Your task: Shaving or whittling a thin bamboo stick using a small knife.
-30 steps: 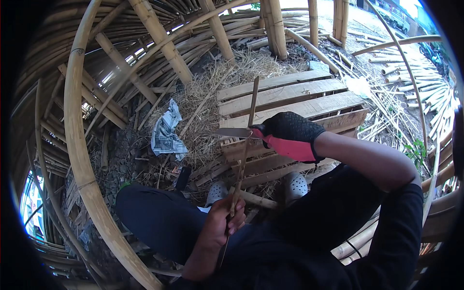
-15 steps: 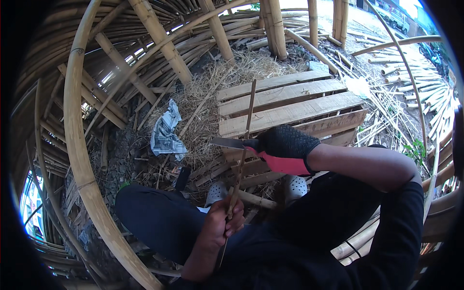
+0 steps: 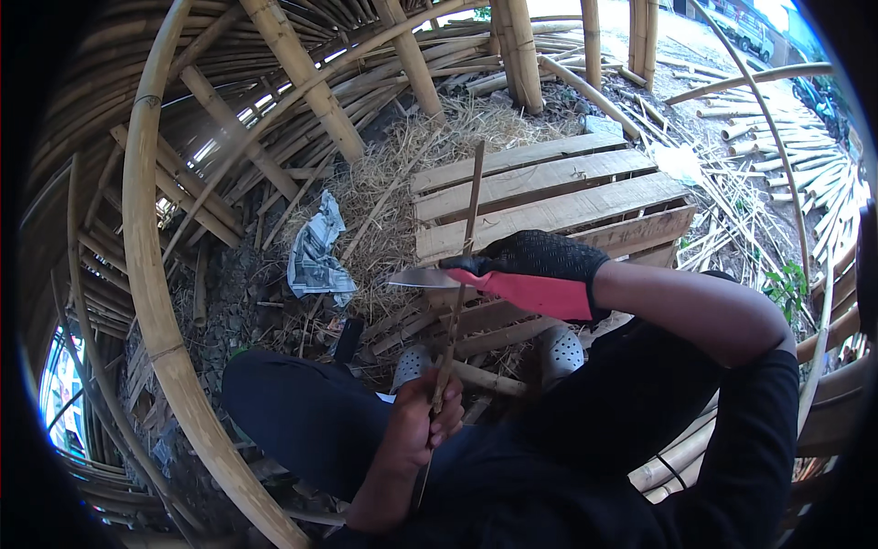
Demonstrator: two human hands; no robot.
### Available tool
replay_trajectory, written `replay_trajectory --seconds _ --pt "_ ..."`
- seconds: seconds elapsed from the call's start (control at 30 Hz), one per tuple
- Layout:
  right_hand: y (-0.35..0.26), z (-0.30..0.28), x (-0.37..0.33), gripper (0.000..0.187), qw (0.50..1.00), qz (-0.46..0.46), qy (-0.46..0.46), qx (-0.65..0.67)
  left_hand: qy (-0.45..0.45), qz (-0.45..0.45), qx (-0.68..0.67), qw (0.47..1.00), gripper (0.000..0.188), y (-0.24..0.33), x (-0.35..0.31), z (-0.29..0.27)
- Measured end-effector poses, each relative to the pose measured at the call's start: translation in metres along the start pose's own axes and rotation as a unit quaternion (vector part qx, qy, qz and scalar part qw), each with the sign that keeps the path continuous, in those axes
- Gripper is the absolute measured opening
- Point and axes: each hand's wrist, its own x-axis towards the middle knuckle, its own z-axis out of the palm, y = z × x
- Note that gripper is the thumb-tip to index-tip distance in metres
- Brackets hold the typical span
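Note:
A thin bamboo strip (image 3: 473, 206) runs upright from my lap out over the slatted wooden pallet. Low in the middle, my bare left hand (image 3: 426, 416) is closed around its near part. My right hand (image 3: 535, 270), in a black and pink glove, grips a knife whose handle is hidden by the fingers. The knife's blade (image 3: 422, 277) points left and lies across the strip, a little above my left hand. The gloved thumb and fingers are right beside the strip; whether they press on it I cannot tell.
The wooden pallet (image 3: 549, 206) lies ahead over dry shavings (image 3: 384, 201). Crumpled newspaper (image 3: 319, 252) rests to its left. A thick bamboo pole (image 3: 146, 229) curves down my left side. Bamboo posts (image 3: 519, 55) stand behind, and cut bamboo pieces (image 3: 814, 174) are piled at far right.
My right hand has shifted slightly left and turned, and the blade now shows brighter and flatter across the strip. My left hand keeps its grip in nearly the same place.

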Motion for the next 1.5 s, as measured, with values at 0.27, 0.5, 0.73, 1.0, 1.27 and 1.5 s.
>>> replay_trajectory --seconds 0.27,0.5,0.73,1.0,1.27,1.5 --pt "-0.021 0.009 0.003 0.068 0.992 0.124 -0.022 -0.021 0.016 0.038 0.074 0.996 0.044 -0.005 -0.004 0.004" --pt "-0.029 0.008 0.02 0.056 0.804 0.358 -0.072 0.47 0.014 0.025 0.063 0.998 0.044 -0.008 0.001 0.001" --pt "-0.023 0.015 0.011 0.062 0.928 0.16 0.0 0.335 0.009 0.029 0.053 0.998 0.044 -0.008 0.001 0.0" --pt "-0.041 0.01 -0.002 0.079 0.994 0.073 -0.015 -0.082 0.005 0.02 0.051 0.998 0.044 -0.006 -0.004 0.001" --pt "0.011 0.076 0.027 0.069 0.96 -0.094 0.24 0.104 0.013 0.012 0.069 0.997 0.041 -0.008 0.0 0.001" --pt "-0.009 0.048 0.024 0.077 0.8 0.221 -0.122 0.544 0.029 0.03 0.08 0.996 0.039 -0.01 0.0 -0.002"
